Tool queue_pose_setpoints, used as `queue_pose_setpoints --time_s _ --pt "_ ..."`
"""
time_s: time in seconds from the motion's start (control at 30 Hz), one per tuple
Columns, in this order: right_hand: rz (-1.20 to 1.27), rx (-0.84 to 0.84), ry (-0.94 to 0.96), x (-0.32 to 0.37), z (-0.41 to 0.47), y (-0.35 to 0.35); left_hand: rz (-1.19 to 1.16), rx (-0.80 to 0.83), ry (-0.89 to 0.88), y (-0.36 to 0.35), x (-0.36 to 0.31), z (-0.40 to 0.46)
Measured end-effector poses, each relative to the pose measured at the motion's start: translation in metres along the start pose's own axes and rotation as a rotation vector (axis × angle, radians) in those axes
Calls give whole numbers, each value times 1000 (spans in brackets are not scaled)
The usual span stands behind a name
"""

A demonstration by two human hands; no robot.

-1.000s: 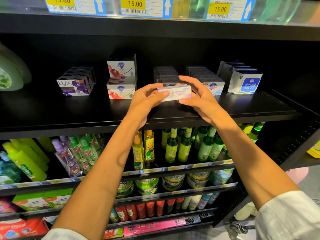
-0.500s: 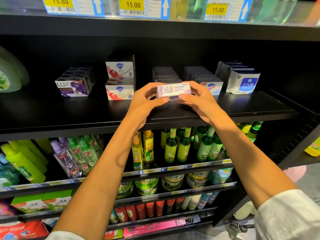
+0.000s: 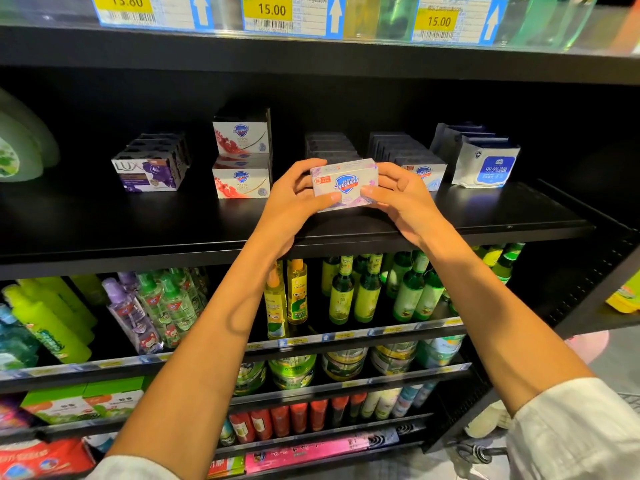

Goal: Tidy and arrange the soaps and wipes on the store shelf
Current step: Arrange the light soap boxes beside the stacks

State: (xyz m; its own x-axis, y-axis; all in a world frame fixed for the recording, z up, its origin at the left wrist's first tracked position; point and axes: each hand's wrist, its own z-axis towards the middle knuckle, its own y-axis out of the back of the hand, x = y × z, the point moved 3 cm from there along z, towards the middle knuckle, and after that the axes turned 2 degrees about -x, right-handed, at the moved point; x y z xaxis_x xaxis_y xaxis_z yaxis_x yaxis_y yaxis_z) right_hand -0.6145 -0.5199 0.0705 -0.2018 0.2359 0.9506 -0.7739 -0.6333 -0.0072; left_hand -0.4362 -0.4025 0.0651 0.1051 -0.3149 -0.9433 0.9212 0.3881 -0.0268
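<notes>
A pale pink Safeguard soap box point(image 3: 344, 183) stands at the front of a row of soap boxes point(image 3: 329, 147) on the black shelf point(image 3: 104, 230), its printed face turned towards me. My left hand point(image 3: 294, 202) grips its left end, thumb on the lower front. My right hand point(image 3: 401, 195) grips its right end the same way. To the left stand two stacked red-and-white Safeguard boxes point(image 3: 241, 154) and a group of purple Lux boxes point(image 3: 152, 168). Right of my hands lie another soap row point(image 3: 415, 161) and white-and-blue wipes packs point(image 3: 485, 164).
A green bottle point(image 3: 17, 147) stands at the shelf's far left. Price tags point(image 3: 273, 12) line the shelf above. Lower shelves hold green and yellow bottles point(image 3: 346, 292), jars and boxes. A black side panel point(image 3: 588, 271) closes the shelf on the right.
Both hands have turned the pink soap box so its front logo faces me, and lowered it onto the shelf in front of its row.
</notes>
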Motion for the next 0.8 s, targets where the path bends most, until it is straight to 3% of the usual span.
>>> queue_pose_setpoints --time_s 0.3,0.5,0.63,0.8 --pt "-319 32 23 -6 -1 -8 172 -177 17 25 -8 -13" --pt "-912 194 126 -7 -14 -23 346 -280 27 89 -6 -26" --pt "-1053 318 165 -7 -17 -26 461 -276 55 113 -8 -25" --pt "-1073 307 169 -8 -19 -26 624 -284 31 122 -12 -16"
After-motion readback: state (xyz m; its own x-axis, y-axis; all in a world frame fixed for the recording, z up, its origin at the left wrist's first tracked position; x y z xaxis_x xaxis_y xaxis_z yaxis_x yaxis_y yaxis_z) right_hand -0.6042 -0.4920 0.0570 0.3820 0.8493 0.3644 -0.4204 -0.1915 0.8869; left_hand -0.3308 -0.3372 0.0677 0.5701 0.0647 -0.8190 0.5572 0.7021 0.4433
